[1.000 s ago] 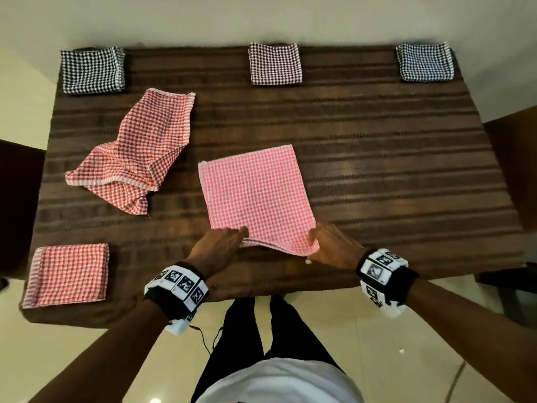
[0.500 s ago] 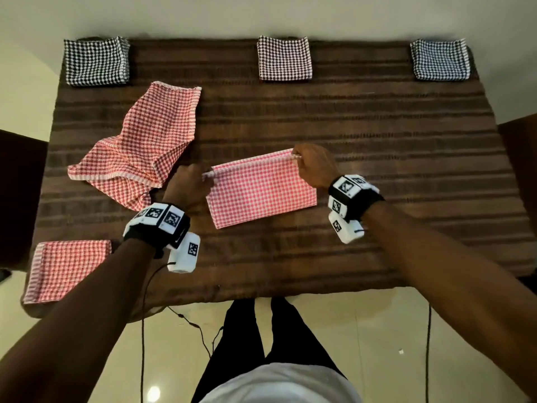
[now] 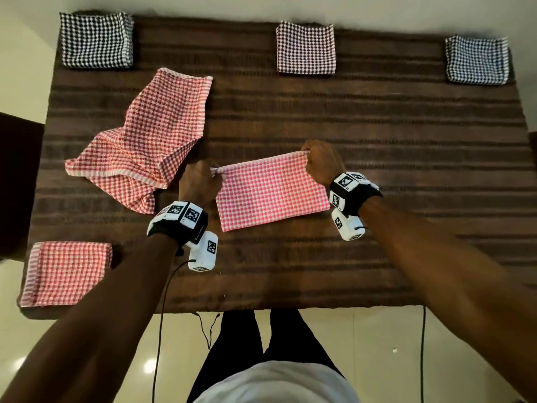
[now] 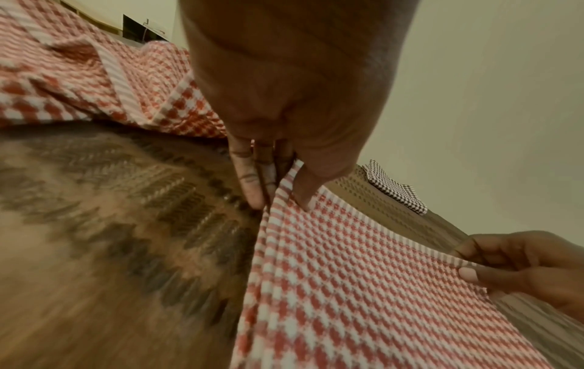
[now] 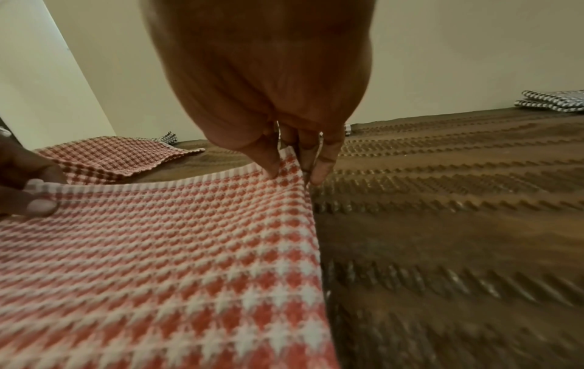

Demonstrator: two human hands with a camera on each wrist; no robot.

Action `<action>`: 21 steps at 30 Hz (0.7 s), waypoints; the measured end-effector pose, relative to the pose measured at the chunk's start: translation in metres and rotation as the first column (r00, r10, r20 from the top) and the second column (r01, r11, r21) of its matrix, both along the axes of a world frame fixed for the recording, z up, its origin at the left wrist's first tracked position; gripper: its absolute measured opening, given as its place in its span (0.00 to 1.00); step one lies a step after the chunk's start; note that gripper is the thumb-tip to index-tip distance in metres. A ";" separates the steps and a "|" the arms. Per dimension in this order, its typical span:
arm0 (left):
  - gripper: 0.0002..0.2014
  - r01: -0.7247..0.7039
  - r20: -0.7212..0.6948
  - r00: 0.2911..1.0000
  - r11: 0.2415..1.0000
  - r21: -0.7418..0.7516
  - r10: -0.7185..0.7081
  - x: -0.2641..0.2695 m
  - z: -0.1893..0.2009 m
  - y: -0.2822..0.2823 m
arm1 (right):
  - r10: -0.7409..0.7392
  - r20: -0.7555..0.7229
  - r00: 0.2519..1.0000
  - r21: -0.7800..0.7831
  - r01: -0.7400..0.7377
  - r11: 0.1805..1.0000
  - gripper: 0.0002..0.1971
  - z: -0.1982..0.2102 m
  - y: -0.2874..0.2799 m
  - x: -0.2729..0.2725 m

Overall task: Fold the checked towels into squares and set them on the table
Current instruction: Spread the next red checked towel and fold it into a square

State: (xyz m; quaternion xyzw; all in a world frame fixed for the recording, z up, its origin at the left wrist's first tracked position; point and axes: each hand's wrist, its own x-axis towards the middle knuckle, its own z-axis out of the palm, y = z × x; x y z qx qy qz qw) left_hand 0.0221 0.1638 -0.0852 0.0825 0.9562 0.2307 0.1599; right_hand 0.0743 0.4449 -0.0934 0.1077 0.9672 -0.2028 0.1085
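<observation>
A pink checked towel (image 3: 270,190) lies folded into a wide strip in the middle of the table (image 3: 377,135). My left hand (image 3: 200,181) pinches its far left corner, and my right hand (image 3: 319,161) pinches its far right corner. In the left wrist view my left hand (image 4: 278,197) holds the striped hem between thumb and fingers, the towel (image 4: 347,287) spreading below. The right wrist view has my right hand (image 5: 294,172) pinching the towel (image 5: 158,249) at its corner. A red checked towel (image 3: 142,141) lies crumpled at the left.
A folded red checked square (image 3: 66,271) sits at the near left corner. Three folded dark checked squares lie along the far edge, at the left (image 3: 96,39), middle (image 3: 305,48) and right (image 3: 476,59). Cables hang from my wrists over the table's near edge.
Both hands carried the towel's near edge away from me onto the far edge, halving the square into a strip. They still pinch the far corners.
</observation>
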 end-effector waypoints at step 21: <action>0.31 0.185 -0.220 0.948 0.961 -0.207 -0.230 0.077 -0.057 0.023 | 0.084 -0.110 0.990 0.066 -0.077 0.995 0.30 -0.056 -0.048 0.060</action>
